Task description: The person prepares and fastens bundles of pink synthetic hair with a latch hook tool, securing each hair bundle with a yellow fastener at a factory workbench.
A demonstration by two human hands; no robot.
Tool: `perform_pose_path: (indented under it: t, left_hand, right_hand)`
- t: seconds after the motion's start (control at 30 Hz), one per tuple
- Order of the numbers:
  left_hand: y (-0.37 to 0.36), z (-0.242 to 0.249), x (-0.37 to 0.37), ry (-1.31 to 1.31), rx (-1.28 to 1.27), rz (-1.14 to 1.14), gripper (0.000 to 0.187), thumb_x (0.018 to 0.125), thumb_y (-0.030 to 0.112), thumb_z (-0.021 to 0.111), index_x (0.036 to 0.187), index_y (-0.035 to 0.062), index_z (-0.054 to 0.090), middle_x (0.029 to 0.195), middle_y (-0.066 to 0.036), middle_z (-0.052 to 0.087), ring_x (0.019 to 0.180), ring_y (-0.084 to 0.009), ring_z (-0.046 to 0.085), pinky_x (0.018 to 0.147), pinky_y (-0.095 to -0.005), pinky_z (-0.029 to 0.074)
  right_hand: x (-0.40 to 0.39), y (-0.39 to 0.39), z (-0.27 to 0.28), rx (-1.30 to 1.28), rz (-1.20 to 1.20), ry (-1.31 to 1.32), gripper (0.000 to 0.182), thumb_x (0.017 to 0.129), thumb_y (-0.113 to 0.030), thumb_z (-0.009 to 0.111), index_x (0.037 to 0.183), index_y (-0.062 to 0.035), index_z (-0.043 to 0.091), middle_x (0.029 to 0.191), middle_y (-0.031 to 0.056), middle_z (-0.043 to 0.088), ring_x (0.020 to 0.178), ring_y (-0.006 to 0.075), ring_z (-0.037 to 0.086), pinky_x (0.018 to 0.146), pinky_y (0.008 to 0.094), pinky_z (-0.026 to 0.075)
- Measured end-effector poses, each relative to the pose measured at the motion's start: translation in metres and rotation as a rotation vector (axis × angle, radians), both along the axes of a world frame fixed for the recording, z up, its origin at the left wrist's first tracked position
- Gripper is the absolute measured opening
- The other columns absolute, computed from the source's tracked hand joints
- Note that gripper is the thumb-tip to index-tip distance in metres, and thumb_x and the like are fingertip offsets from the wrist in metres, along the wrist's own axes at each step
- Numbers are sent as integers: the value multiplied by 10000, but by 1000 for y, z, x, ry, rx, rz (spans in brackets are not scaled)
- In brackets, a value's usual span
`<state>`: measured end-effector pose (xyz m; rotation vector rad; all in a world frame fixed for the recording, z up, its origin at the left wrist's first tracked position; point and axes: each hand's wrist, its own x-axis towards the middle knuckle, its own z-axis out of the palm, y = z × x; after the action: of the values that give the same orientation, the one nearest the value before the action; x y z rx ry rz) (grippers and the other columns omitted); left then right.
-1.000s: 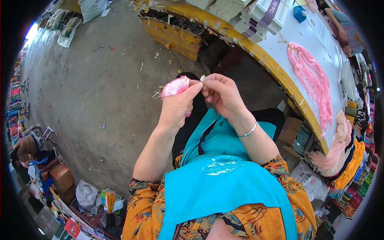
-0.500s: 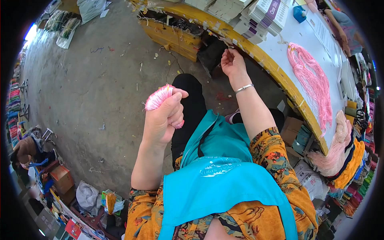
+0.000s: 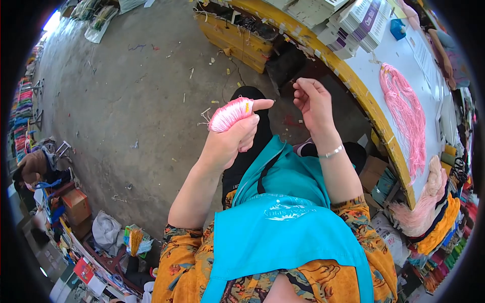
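Observation:
My left hand (image 3: 236, 137) is closed around a bundle of pink thread (image 3: 230, 116), with the thumb over it and the index finger pointing out to the right. A yellow mark shows near the bundle's right end, and loose strands stick out on its left. To the right and slightly higher, my right hand (image 3: 314, 105) is raised with its thumb and fingers pinched together. Anything between those fingertips is too small to make out. A longer skein of pink thread (image 3: 404, 113) lies loosely spread on the white table (image 3: 371, 76).
The table's yellow edge (image 3: 376, 129) curves along my right. Stacks of printed cards (image 3: 356, 25) and a blue object (image 3: 398, 29) rest on it. Coloured yarn hanks (image 3: 438, 227) hang at its near corner. A yellow drawer unit (image 3: 237, 45) stands below. Another person's arm (image 3: 444, 58) shows beyond.
My right hand has moved down from the table edge towards my left hand. My left hand has turned and shifted right, its index finger now stretched out. The whole view has shifted slightly.

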<state>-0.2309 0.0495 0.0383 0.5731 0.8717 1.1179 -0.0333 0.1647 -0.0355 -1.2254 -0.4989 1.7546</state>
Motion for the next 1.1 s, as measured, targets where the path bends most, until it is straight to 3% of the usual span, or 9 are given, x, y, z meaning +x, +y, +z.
perform_pose_path:
  t: [0.17,0.23,0.3,0.43,0.53,0.7,0.93,1.0,1.1]
  left_hand:
    - [-2,-1,18,51,-6,-16,362,944,92,507,1294,5,540,598,101,382,489,3,312,445,-193,256]
    - [-2,-1,24,97,-20,-5,340,939,80,515,1269,11,564,607,96,408,497,7,325,451,-188,260]
    - [-3,-3,27,220,61,-1,209,929,49,525,1105,17,633,672,56,505,567,-14,441,495,-200,346]
    - [-6,-6,38,337,152,45,106,922,29,524,950,9,624,754,2,578,683,-65,544,581,-236,431]
    - [-6,-7,43,485,308,59,87,934,75,546,959,47,625,714,44,544,626,-29,488,532,-223,391]
    - [-7,-8,48,654,364,105,82,924,46,532,933,-6,595,777,-72,602,720,-143,589,638,-299,467]
    - [-9,-9,48,772,355,64,128,928,37,529,1013,0,617,849,-57,636,800,-105,595,709,-275,483]
    - [-9,-11,49,814,400,99,121,928,69,541,1000,-3,607,848,-137,635,805,-275,644,680,-358,490]
    - [-9,-9,48,815,398,90,126,930,74,545,1006,-3,607,859,-141,637,809,-284,643,687,-360,490]
  right_hand:
    - [-5,-45,88,991,383,-523,80,789,1,699,858,-34,680,805,37,632,721,94,588,593,230,473]
    - [-6,-52,98,1192,402,-721,137,705,1,733,819,-58,684,796,63,623,702,173,604,588,261,492]
    - [-7,-55,99,1389,382,-870,163,666,-37,755,806,-77,683,782,58,623,692,221,605,580,295,508]
    - [-3,-57,92,1501,323,-1007,145,678,-62,758,799,-82,682,773,47,627,686,202,604,570,299,509]
    - [-1,-59,91,1532,299,-1060,138,685,-80,760,798,-75,681,764,43,625,674,195,599,566,294,505]
    - [0,-64,94,1520,302,-1138,168,641,-31,778,782,-47,688,773,69,646,665,207,622,554,292,512]
    - [-2,-68,93,1557,281,-1240,173,639,-37,775,787,-59,687,760,59,643,659,204,622,551,293,514]
    - [-3,-68,91,1561,252,-1254,170,635,-29,770,775,-62,679,760,56,642,654,205,620,549,288,513]
    - [-4,-68,88,1529,243,-1175,158,646,3,745,774,-46,667,751,66,638,648,212,618,547,287,512]
